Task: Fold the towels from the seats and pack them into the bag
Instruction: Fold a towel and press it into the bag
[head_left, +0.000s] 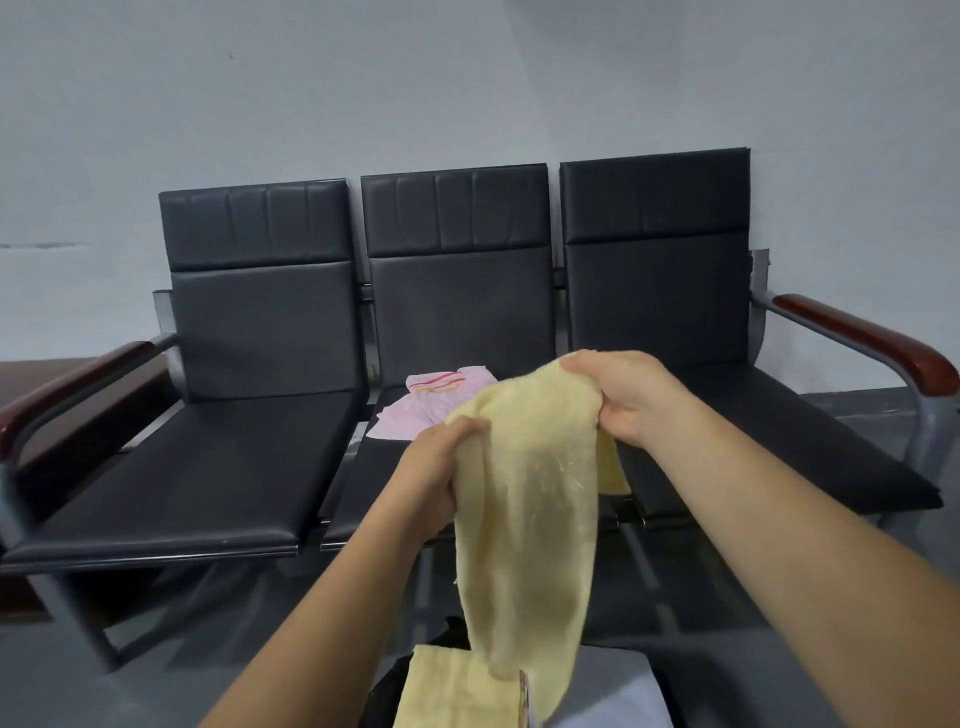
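A pale yellow towel (524, 519) hangs in front of the middle seat. My left hand (436, 467) grips its left upper edge and my right hand (618, 395) grips its upper right corner, a little higher. The towel's lower end drops toward the bottom of the view. A pink towel with orange stripes (431, 402) lies crumpled on the middle seat behind my hands. Another yellow towel (457, 691) lies at the bottom edge on what looks like a dark bag (384, 696), mostly hidden.
A row of three black padded seats (218, 467) stands against a grey wall, with dark red armrests (872, 338) at both ends. The left and right seats hold nothing. A pale flat surface (613, 691) shows at the bottom right.
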